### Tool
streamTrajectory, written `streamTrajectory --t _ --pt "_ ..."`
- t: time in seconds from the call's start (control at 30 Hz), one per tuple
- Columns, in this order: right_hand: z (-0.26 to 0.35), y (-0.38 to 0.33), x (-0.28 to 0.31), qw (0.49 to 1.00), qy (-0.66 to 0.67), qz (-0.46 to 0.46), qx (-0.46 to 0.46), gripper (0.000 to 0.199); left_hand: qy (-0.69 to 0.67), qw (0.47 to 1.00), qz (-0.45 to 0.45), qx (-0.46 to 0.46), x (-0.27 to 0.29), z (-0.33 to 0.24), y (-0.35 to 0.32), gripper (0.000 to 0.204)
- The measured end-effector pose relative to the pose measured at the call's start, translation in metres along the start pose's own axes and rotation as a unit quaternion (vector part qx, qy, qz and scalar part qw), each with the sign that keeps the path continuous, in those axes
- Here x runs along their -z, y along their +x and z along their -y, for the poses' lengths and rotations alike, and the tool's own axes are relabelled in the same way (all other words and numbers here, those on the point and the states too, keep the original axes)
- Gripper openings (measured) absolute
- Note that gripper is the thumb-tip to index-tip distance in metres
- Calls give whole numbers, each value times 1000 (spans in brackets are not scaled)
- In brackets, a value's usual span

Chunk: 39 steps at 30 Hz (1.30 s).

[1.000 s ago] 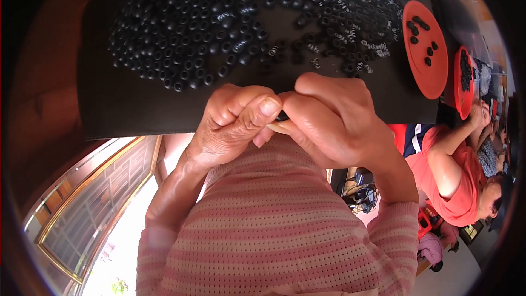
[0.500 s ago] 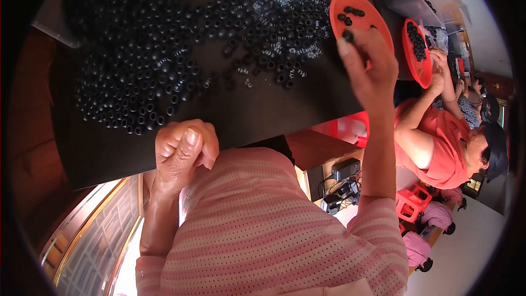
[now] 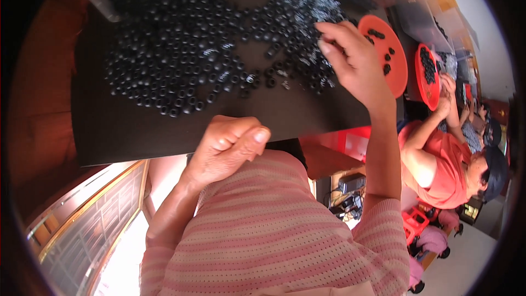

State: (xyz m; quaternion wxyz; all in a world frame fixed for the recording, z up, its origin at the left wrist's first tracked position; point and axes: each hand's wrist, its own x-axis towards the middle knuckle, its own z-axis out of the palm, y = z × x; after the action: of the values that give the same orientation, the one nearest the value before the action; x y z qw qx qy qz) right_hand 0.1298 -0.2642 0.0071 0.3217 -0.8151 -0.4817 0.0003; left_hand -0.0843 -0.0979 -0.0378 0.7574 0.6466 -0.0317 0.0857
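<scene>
The right hand (image 3: pixel 353 63) reaches out over the dark flat table top (image 3: pixel 164 126). Its fingers are bent and a little apart, with the tips down among the small black ring-shaped beads (image 3: pixel 192 49) at the right end of the big pile. I cannot tell if it pinches a bead.

The left hand (image 3: pixel 230 148) is curled up into a loose fist near the table's front edge, close to the pink striped shirt (image 3: pixel 274 230). The thumb lies on top of the folded fingers. I cannot tell if something small is inside it.

Some shiny little silver bits (image 3: pixel 315 5) lie mixed in with the beads near the right hand. Just beside that hand is a round orange plastic dish (image 3: pixel 392 63) with a few black beads on it. A second orange dish (image 3: pixel 427 77) with more beads sits farther right. Another person in an orange-red shirt (image 3: pixel 444 170) sits at the right side.
</scene>
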Motion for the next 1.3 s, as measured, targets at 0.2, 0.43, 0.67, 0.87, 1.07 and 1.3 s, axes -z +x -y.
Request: streamTrajectory --t 0.2,0.43,0.67,0.87,1.07,1.3 --pt "3 79 -55 987 -136 52 70 25 -28 999 5 28 -1 4 -4 46" --pt "22 95 -62 961 -194 165 110 30 -53 999 -1 6 3 7 -6 45" --pt "3 109 -61 980 -157 95 79 26 -49 998 25 6 8 6 -1 45" --pt "-2 115 -55 967 -181 156 86 18 -53 998 20 -3 7 4 0 43" --pt "-7 132 -57 962 -149 203 103 14 -24 999 29 -4 8 5 2 42" --pt "4 117 -63 956 -214 178 90 18 -35 999 23 13 7 3 2 42"
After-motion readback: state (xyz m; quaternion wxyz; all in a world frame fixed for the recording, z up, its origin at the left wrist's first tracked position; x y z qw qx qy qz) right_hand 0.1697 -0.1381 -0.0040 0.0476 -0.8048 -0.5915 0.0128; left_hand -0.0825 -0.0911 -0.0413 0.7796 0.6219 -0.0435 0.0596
